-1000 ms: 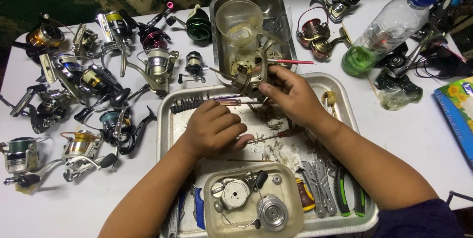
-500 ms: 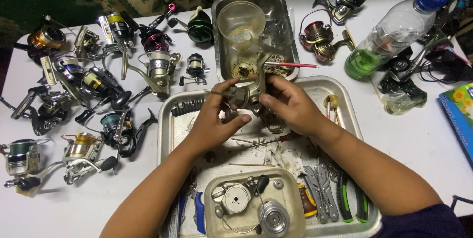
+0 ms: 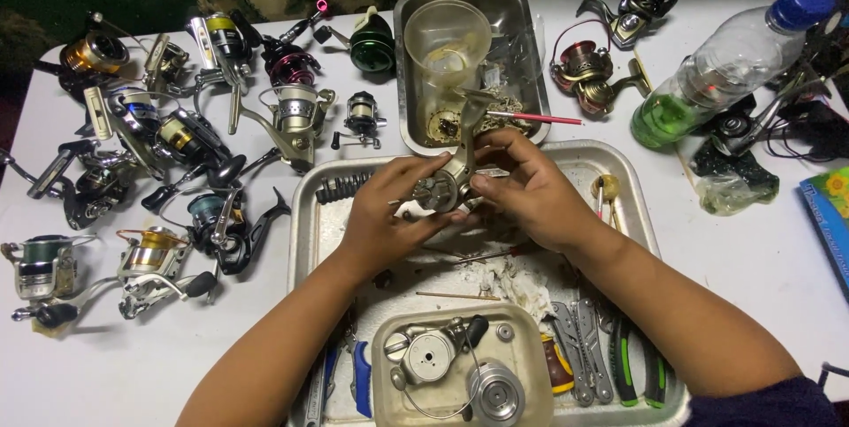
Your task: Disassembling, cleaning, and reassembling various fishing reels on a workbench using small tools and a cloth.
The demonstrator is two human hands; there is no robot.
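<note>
Step in hand, as judged from the grip: close work on a stripped fishing reel body (image 3: 448, 186), held up over the far edge of the metal tray (image 3: 305, 215), roughly at 12 o'clock from the tray's middle.

Left hand (image 3: 382, 219): fingers curled shut round the near-left side of the reel body, thumb on top. Right hand (image 3: 529, 188): also closed on it from the 3 o'clock side, thumb and forefinger pinching at the body's edge. Cannot tell whether a small part sits between those fingertips; it is too small to make out.

Next move, judged: a fine two-handed one. The left hand must keep the body steady while the right works at a small fitting. Any loose piece should come down inside the tray, not on the cluttered table (image 3: 778, 250).

Look of the reel body: pale gold-grey metal, side plate apparently off, a dark round opening with gearing facing the camera. Its stem rises toward 12 o'clock, in front of the smaller steel pan (image 3: 522, 64). No spool on it.

Surroundings:
- Plastic tub (image 3: 531, 347) at 6 o'clock in the tray, holding a silver spool (image 3: 495, 392) and other reel pieces.
- Pliers (image 3: 632, 369) at 4 o'clock, lying flat in the tray.
- Clear cup (image 3: 447, 38) in the steel pan.
- Many whole reels to the left, at 9 to 10 o'clock; a bottle (image 3: 725, 64) with a blue cap at 2 o'clock.
</note>
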